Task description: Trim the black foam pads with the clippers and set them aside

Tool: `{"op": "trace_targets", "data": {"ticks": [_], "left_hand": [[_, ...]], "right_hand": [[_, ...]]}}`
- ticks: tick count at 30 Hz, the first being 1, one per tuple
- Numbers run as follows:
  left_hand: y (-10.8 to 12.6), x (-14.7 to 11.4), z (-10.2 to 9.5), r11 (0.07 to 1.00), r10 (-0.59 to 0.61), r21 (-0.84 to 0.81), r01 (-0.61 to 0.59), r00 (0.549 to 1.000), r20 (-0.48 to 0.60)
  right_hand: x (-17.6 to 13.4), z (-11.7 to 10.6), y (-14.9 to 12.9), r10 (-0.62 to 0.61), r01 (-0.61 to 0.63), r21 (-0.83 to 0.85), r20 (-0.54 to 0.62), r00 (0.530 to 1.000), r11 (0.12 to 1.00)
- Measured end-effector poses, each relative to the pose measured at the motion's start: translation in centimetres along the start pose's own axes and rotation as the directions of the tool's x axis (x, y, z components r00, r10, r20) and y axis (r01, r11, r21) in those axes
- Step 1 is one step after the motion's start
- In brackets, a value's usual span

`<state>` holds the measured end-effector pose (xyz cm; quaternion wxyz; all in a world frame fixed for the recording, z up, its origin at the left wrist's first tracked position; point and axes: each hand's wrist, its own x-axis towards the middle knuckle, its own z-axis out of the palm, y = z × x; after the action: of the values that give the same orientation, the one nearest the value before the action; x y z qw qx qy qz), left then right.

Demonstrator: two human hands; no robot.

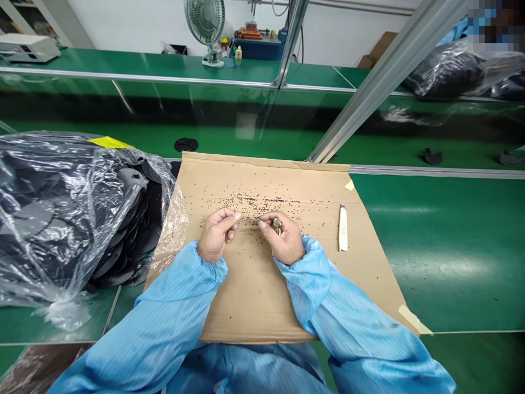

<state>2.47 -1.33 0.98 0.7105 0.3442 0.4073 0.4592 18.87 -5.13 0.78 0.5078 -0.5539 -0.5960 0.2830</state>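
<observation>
My left hand (217, 232) is closed in a pinch, thumb pressed against forefinger over the cardboard sheet (254, 306). Whatever those fingertips hold, if anything, is too small to make out. Facing it, a short distance to the right, my right hand (284, 239) is curled around a small shiny brass-coloured metal piece (278, 226); its exact kind is mostly hidden by the fingers. Its thumb and forefinger also come together at the tips. Many tiny black bits (256, 205) lie scattered on the cardboard just beyond and between both hands.
A white-handled cutter (343, 228) lies on the cardboard at right. Left of the sheet sits a clear plastic bag (61, 219) with dark flat round pieces (127, 241). A slanted metal post (369, 93) rises behind the cardboard. Tape (414, 320) marks its near right corner.
</observation>
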Motion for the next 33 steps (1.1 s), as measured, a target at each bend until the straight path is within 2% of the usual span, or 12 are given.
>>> {"op": "trace_targets", "data": {"ticks": [33], "left_hand": [[0.18,-0.04,0.12,1.0,-0.006,0.001,0.006,1.0,-0.001]], "right_hand": [[0.05,-0.02,0.13,-0.025,0.025,-0.02,0.005,1.0,0.999]]}}
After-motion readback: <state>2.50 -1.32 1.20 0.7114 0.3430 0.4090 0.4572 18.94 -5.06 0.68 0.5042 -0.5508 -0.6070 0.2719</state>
